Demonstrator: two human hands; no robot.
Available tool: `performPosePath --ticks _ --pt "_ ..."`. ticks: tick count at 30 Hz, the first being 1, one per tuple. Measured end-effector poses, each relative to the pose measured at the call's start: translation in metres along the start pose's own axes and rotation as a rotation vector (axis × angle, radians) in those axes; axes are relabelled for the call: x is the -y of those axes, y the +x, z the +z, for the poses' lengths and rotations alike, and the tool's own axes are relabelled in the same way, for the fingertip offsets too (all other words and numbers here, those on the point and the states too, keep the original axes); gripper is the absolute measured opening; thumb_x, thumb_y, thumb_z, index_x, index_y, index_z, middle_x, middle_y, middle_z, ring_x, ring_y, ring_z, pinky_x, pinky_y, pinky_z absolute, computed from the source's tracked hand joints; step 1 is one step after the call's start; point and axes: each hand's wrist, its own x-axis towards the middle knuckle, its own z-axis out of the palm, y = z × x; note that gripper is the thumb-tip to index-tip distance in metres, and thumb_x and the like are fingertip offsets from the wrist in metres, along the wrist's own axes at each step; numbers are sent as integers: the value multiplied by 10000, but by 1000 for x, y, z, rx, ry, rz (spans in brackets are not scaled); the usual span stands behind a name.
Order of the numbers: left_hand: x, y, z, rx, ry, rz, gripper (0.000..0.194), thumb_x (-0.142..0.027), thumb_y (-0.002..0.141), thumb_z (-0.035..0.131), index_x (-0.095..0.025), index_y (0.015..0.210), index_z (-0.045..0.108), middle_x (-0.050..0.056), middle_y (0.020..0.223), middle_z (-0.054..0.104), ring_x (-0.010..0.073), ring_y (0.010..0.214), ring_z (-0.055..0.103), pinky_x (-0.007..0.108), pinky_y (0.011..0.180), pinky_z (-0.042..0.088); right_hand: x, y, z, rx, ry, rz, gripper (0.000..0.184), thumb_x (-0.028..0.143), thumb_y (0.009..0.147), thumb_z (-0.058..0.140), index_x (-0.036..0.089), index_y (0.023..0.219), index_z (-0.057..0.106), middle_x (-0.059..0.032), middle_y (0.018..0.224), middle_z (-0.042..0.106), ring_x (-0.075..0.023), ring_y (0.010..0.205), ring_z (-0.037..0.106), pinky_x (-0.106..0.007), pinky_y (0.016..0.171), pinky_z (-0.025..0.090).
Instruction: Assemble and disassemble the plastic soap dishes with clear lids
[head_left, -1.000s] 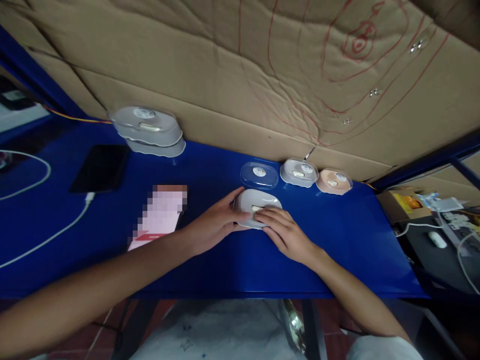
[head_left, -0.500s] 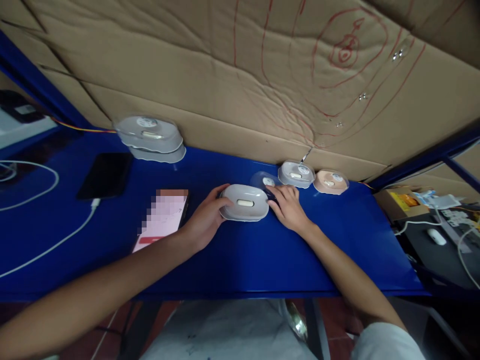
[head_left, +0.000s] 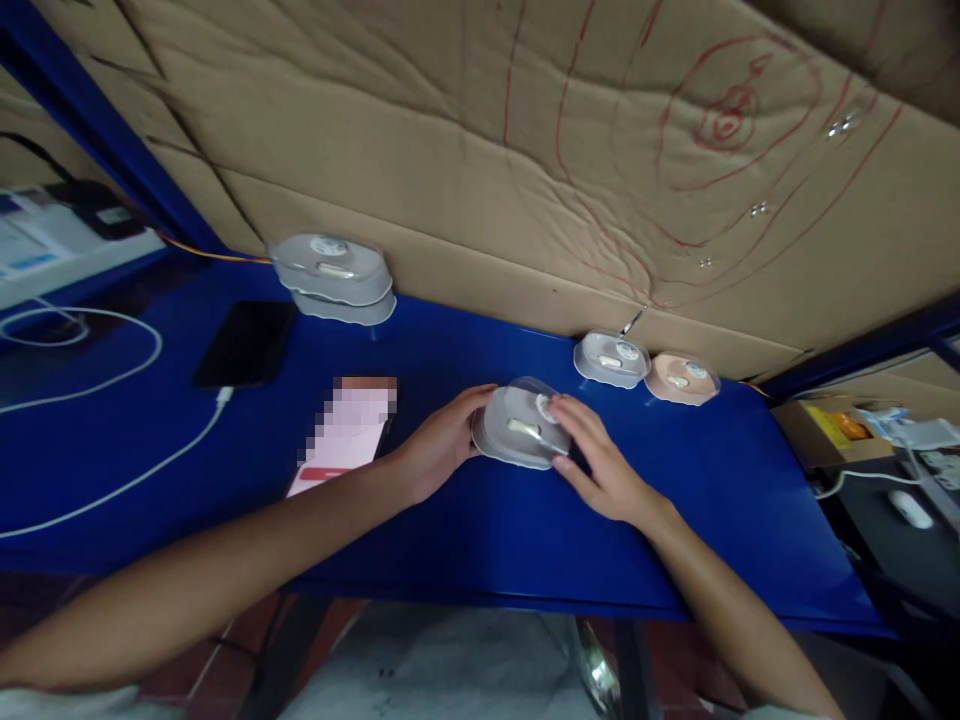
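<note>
A grey oval soap dish [head_left: 484, 442] with a pale slot in its middle stands in front of me, slightly tilted. My left hand [head_left: 444, 448] grips its left end, fingers at the back and side. Over the dish lies a clear lid [head_left: 517, 402] bearing a round white sticker. My right hand [head_left: 611, 465] holds this lid by its right end, fingertips at the sticker and thumb at the near edge. Whether the lid is fully seated I cannot tell. Behind them are a lidded grey dish [head_left: 600, 365] and a lidded peach dish [head_left: 686, 385].
Two stacked grey dishes [head_left: 334, 285] sit against the cardboard wall [head_left: 420, 170]. A lit phone [head_left: 352, 425] and a black phone [head_left: 246, 345] on a white cable [head_left: 161, 470] lie left on the blue table [head_left: 480, 560]. An open carton [head_left: 829, 435] stands far right.
My right hand has brought the clear lid from behind and right of the dish onto its top. The view has shifted a little, so the scene sits further right.
</note>
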Motion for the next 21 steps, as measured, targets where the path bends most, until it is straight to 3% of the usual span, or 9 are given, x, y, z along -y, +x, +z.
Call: performPosePath --ticks 3,9,13,16,21 --pt "3 3 -3 22 16 -50 341 -429 960 665 -232 1235 709 68 1251 718 228 1102 650 280 788 528 10 1 3 103 -74 -141 592 286 1067 539 289 1625 343 -89 1672 430 -285 1604 302 -614 1319 229" --pt "6 5 -8 35 56 -35 334 -428 968 683 -250 1248 721 54 1257 709 210 1076 635 276 798 524 13 3 2 111 -142 -189 594 228 1051 525 271 1616 346 -100 1649 468 -287 1597 322 -634 1312 221" --pt "6 4 -7 32 67 1 312 -423 934 730 -255 1198 737 45 1205 715 211 1057 635 277 806 522 11 4 1 75 -88 -127 569 241 1051 530 248 1599 377 -118 1652 452 -276 1590 338 -581 1290 319" --pt "5 2 -5 42 86 9 335 -426 931 736 -270 1227 721 47 1223 708 218 1068 636 282 804 523 10 3 1 47 -132 -171 577 253 1031 563 231 1586 407 -140 1622 486 -285 1566 380 -547 1253 393" --pt "3 0 -4 61 89 -1 327 -411 1008 630 -275 1302 679 56 1290 676 211 1095 622 282 812 525 14 2 4 45 -242 -251 502 241 1008 575 227 1503 493 -134 1564 557 -306 1553 401 -624 1288 277"
